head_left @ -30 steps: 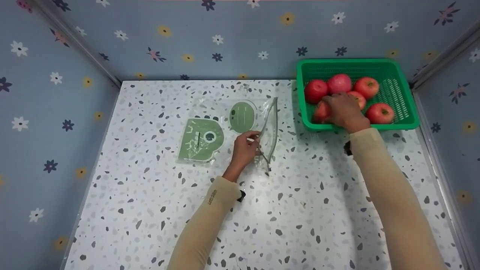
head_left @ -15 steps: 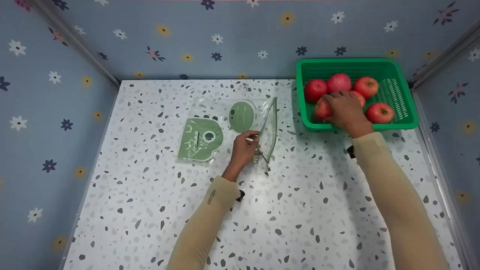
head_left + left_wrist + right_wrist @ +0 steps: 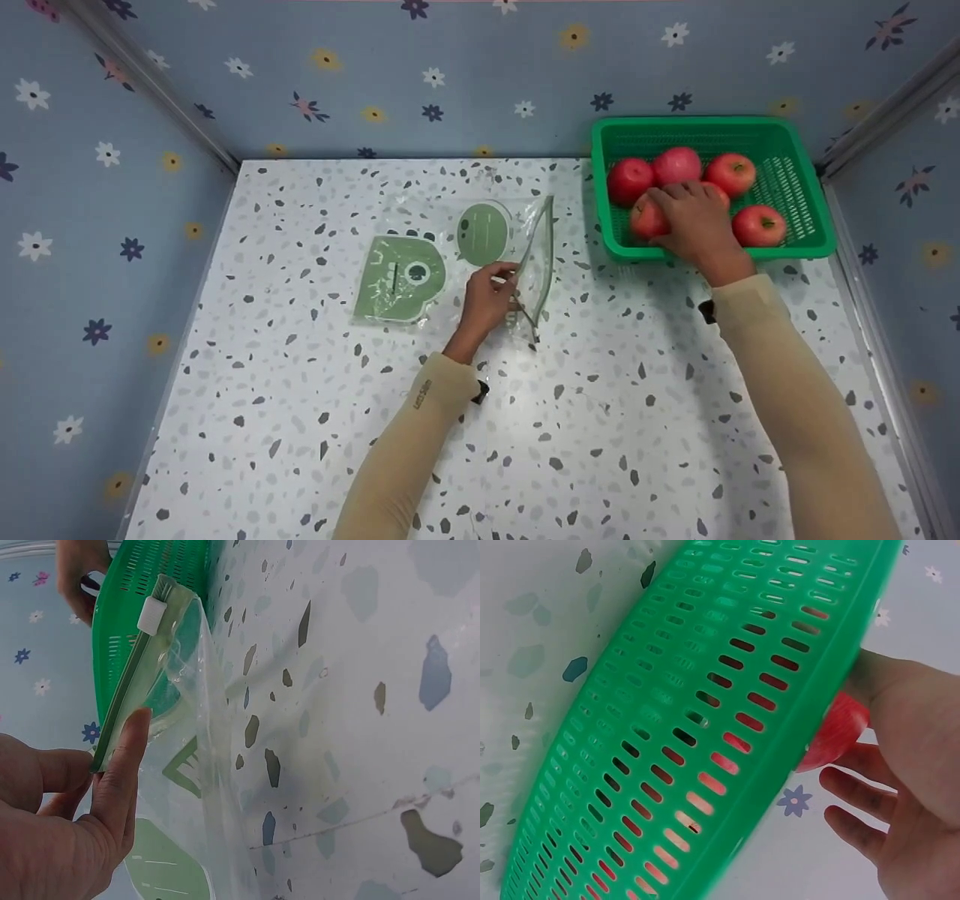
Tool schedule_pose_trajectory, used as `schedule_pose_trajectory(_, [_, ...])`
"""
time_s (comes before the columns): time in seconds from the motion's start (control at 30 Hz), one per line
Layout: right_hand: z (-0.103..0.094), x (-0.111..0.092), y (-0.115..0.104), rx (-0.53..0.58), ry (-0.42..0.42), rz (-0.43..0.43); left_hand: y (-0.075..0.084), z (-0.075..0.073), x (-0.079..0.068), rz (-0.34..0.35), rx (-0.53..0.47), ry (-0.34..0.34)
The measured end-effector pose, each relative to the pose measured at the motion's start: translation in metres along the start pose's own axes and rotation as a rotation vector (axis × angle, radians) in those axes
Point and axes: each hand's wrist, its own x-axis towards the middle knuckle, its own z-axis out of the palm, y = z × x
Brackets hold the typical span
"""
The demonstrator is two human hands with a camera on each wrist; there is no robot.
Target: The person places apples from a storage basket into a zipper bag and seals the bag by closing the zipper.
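My left hand point(image 3: 487, 300) pinches the opening edge of a clear zip bag point(image 3: 405, 300) with green printed patches. The bag lies flat toward its left end, while its mouth gapes on the right. A white slider point(image 3: 152, 616) sits on the green zip strip in the left wrist view. Over at the right, my right hand point(image 3: 701, 225) reaches into a green basket point(image 3: 716, 121) and grips a red apple point(image 3: 646, 219) at the front left, thumb on its near side. Part of that apple point(image 3: 840, 735) shows above the basket's rim in the right wrist view.
Several other apples, such as a front-right apple point(image 3: 760, 226) and a back-left apple point(image 3: 630, 181), lie in the basket. The speckled white table point(image 3: 585, 420) meets flowered walls point(image 3: 480, 75) at the back and both sides.
The right hand has shifted slightly right, and the apple under it has moved a little up and right, its stem now showing. The left hand and bag stay almost still.
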Motion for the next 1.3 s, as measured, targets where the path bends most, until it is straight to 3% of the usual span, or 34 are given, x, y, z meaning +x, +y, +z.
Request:
schedule_pose_trajectory(0.13, [-0.001,-0.004,-0.001,0.006,0.046,-0.002,0.000,0.000,0.000,0.002,-0.007,-0.003])
schedule_pose_trajectory(0.37, [-0.010,-0.007,-0.004,0.013,0.026,0.033,-0.001,0.000,0.000,0.015,0.017,-0.004])
schedule_pose_trajectory(0.63, [-0.017,-0.010,-0.007,0.026,0.069,0.027,0.001,0.000,0.000,-0.028,-0.014,-0.002])
schedule_pose_trajectory(1.3, [-0.032,-0.016,-0.027,0.059,0.176,-0.004,0.001,0.002,0.001,-0.027,0.007,0.003])
